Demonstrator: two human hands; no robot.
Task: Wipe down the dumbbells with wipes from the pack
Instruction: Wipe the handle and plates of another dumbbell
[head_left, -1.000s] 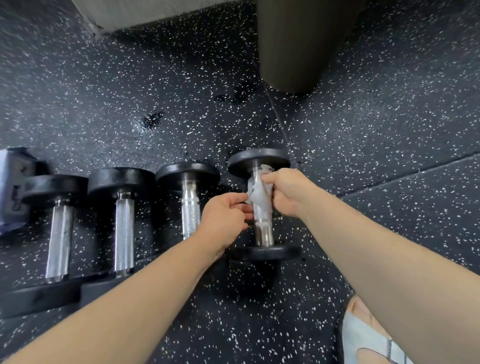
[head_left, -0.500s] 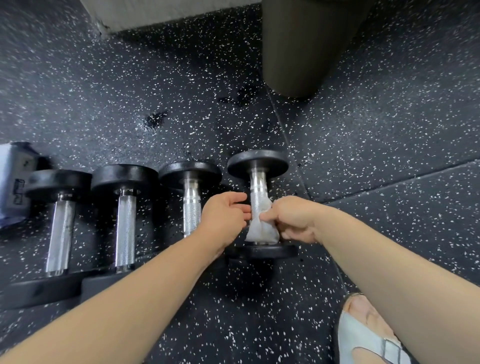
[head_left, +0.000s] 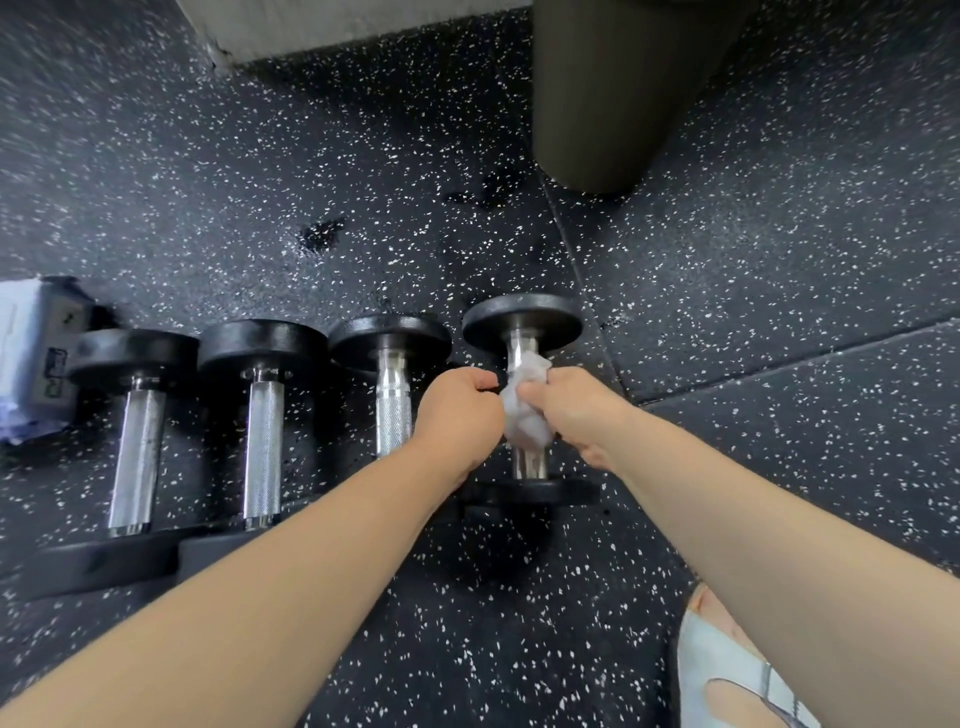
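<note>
Four dumbbells are lying in a row on the speckled rubber floor (head_left: 779, 260), w/ the rightmost dumbbell (head_left: 522, 322) sitting just right of centre. Its handle (head_left: 529, 465) is running 12-to-6, far disc at 12, near disc at 6. The right hand (head_left: 576, 410), forearm lying off toward 4-5, is clamping a crumpled white wipe (head_left: 524, 421) round the mid part of that handle, fingers curled over it. Bare chrome is showing above the wipe at 12 and below it at 6.

The left hand (head_left: 457, 415) is sitting at 9 o'clock of the handle, just beside the wipe, fingers curled in. Whether it's gripping the bar, pinching the wipe's edge or holding nothing, can't tell, as the knuckles are hiding the contact.

Key relation: the bar's long axis is lying 12-6, approx. in line w/ the forearms, so the next stroke is prob. going to be sliding along that line or twisting round it. The right hand is the one doing the wiping. I'm judging this as mid-wipe on the handle, discs likely needing doing too.

Three other dumbbells (head_left: 262, 441) are lying parallel at 9. The pack (head_left: 26, 358) is sitting beyond them at far 9, well apart from both hands. A dark cylinder (head_left: 613, 104) is standing at 12-1, and a sandalled foot (head_left: 727, 670) is showing at 5.
</note>
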